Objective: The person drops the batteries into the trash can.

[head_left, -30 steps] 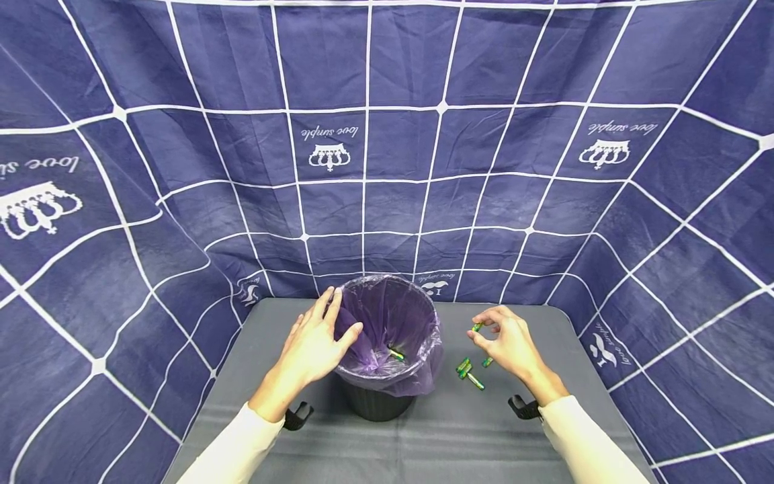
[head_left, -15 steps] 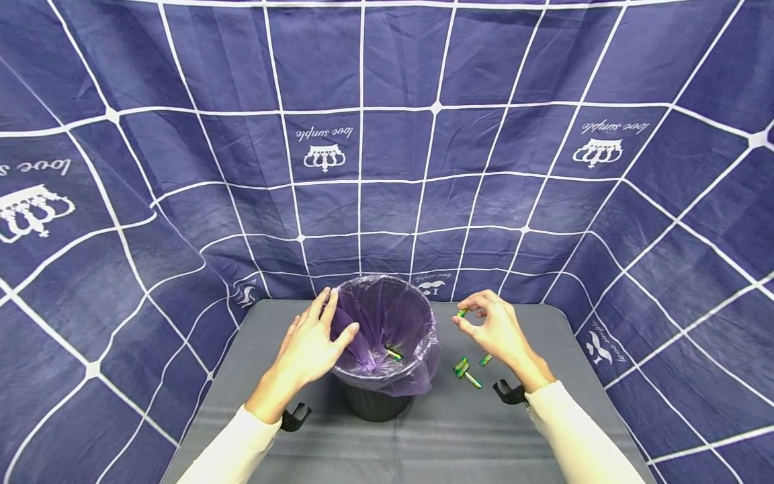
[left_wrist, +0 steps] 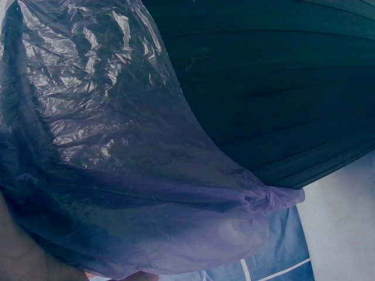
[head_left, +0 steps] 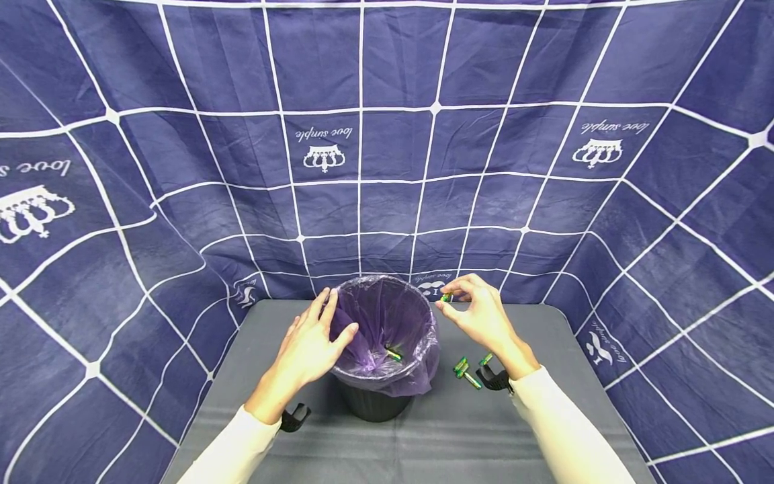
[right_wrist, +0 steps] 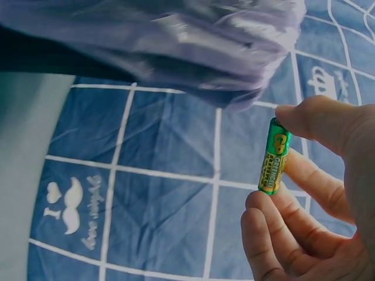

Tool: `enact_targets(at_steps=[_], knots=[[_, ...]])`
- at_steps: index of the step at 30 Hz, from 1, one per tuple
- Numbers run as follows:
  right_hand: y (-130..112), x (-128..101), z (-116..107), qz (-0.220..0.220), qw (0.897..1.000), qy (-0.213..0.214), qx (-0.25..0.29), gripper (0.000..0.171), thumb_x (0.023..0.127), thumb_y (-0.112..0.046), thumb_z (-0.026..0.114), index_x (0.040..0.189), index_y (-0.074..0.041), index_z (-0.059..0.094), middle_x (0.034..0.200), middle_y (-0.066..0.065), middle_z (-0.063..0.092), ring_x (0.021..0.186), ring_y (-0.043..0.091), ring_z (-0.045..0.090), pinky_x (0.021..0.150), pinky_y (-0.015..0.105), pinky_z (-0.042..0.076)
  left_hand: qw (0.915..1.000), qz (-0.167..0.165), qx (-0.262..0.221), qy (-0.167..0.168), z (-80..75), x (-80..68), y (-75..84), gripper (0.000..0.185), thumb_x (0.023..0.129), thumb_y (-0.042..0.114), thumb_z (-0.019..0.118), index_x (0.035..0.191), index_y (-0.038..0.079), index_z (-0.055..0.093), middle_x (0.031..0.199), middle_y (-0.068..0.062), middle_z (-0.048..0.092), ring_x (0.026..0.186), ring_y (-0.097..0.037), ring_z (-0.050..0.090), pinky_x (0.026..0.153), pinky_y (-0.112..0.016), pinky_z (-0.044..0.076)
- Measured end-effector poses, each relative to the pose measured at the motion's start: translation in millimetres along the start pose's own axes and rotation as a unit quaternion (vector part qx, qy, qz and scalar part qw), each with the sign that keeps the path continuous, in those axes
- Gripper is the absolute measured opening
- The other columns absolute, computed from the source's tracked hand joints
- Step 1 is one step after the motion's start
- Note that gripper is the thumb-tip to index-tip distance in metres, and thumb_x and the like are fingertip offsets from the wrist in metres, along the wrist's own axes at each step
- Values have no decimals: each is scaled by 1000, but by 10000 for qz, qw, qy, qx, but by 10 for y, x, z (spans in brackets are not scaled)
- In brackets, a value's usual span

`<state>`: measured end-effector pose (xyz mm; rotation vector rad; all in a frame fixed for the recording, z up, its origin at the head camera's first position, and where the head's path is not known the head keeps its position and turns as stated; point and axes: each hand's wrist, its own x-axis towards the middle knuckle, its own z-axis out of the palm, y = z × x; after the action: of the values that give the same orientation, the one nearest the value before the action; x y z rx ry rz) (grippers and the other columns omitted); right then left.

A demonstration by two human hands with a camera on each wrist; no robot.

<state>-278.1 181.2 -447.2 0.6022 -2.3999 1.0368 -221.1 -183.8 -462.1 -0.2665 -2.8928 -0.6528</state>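
A black bin (head_left: 376, 405), lined with a translucent purple plastic bag (head_left: 423, 376), stands on the grey table. My left hand (head_left: 310, 346) rests at its left rim with fingers fairly straight, the thumb over the opening. In the left wrist view the bag (left_wrist: 117, 146) covers most of that hand. Between thumb and fingertips, my right hand (head_left: 478, 316) pinches a green and gold battery (right_wrist: 274, 157) by its ends, just right of the bin's rim. Inside the bag lies another battery (head_left: 394, 353). Several more batteries (head_left: 462, 367) lie on the table to the right of the bin.
A blue curtain (head_left: 393, 148) with white grid lines hangs behind and on both sides of the grey table (head_left: 423, 450). Black wrist mounts (head_left: 295, 418) sit at both wrists. The bag's loose edge drapes over the bin's right side.
My right hand has moved left and slightly away from me, carrying the pinched battery from above the loose batteries to the bin's right rim. The left hand stays at the left rim.
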Motion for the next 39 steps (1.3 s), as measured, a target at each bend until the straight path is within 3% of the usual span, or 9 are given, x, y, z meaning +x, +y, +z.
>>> enact_targets(at_steps=[13,26,33,39], knots=[[-406,275,-2,-381,9992,-105,-8,21,93,-16,99,110,-10,89,112,6,82,102,27,84,90,48,73,10000,8,-7,-24,-11,-3,7,93,115,66,57,184,10,34,192,-20,33,169,-57,47,135,-82,34],[-823,466,127,-266,9976,-621,166,21,94,-21,97,110,-11,89,112,7,81,105,29,84,95,48,73,9999,-50,51,-120,-34,-4,30,90,117,64,56,185,10,32,193,-19,31,164,-63,49,135,-81,37],[-943,508,206,-292,9969,-723,109,20,94,-24,97,110,-13,89,112,6,81,104,26,84,94,43,72,9999,-76,18,-122,-41,-17,28,90,116,63,57,185,11,32,193,-19,30,165,-61,49,133,-80,39],[-977,518,238,-295,9967,-740,124,21,94,-25,96,111,-14,90,112,6,81,104,34,84,93,47,71,9999,-98,-46,-119,-35,-16,24,91,116,64,58,185,11,31,193,-19,30,168,-60,45,135,-80,36]])
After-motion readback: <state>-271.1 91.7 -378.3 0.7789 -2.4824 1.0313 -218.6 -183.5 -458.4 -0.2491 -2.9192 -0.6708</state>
